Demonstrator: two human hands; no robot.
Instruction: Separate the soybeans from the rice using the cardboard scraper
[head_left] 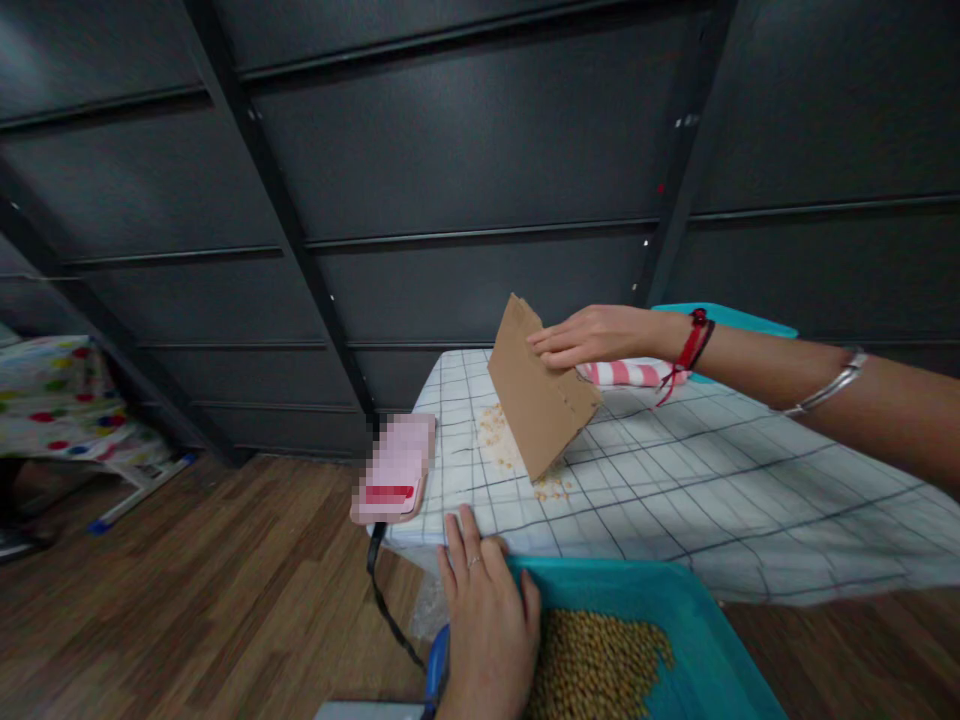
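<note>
My right hand (581, 336) is closed on the upper edge of a folded piece of brown cardboard (536, 395), which stands tilted on the checked tablecloth. Pale yellow beans or kernels (553, 490) lie scattered around its lower edge and on its left side. My left hand (487, 610) lies with fingers stretched out at the near table edge, by the left rim of a teal tray (716, 630). Its thumb is over the tray rim. A heap of greenish-brown beans (600, 655) sits in that tray.
A pink phone (397, 465) lies at the table's left corner, with a black strap (382, 590) hanging down. Behind my right arm are a red-and-white striped cloth (626, 373) and another teal tray (724, 318). A dark panelled wall (480, 180) stands behind the table.
</note>
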